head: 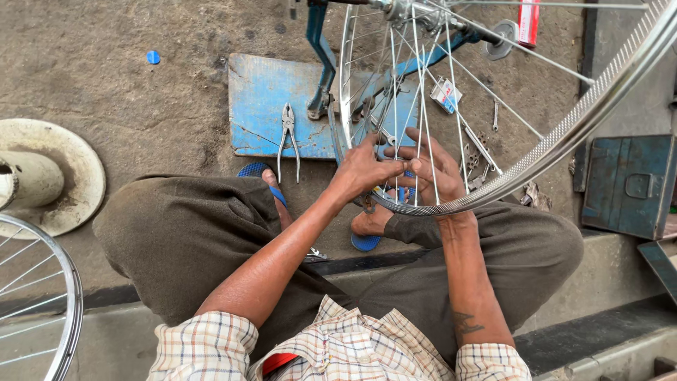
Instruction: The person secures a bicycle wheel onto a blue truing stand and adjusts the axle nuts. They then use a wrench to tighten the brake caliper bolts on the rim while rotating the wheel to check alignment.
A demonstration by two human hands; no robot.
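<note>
- Between the knees, over a blue board (264, 106), stands a shiny bicycle wheel rim (564, 134) with thin spokes.
- Left hand (363, 169) and right hand (430, 169) fingers pinch spokes near the rim's lower edge.
- Pliers (288, 134) lie nearby.

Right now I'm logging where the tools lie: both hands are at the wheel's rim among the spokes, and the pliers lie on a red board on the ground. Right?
Not quite. Both the left hand and right hand are at the wheel's rim among the spokes, but the pliers lie on a blue board, not a red one, as the head view shows.
</note>
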